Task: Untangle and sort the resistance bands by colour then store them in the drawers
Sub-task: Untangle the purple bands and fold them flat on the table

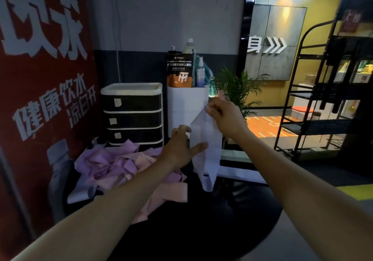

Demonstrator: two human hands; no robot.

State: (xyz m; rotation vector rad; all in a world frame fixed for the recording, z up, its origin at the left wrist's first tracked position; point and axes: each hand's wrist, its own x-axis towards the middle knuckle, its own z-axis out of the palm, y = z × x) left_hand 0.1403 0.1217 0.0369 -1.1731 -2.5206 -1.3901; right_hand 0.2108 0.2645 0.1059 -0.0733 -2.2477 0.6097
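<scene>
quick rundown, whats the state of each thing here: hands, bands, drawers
right hand: pinches the top of the white band
white band: lifted, hanging clear of the pile
left hand: fingers spread against the white band
pink and purple bands: tangled heap on the dark table
drawer unit: three drawers, all closed

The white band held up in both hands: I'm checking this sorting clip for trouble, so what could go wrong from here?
1. The right hand only pinches the white band at its top edge, so it may slip and drop.
2. Its lower end hangs close beside the tangled pile of pink and purple bands and could get mixed in again.
3. All three drawers look closed, so a hand must let go to open one.
</scene>
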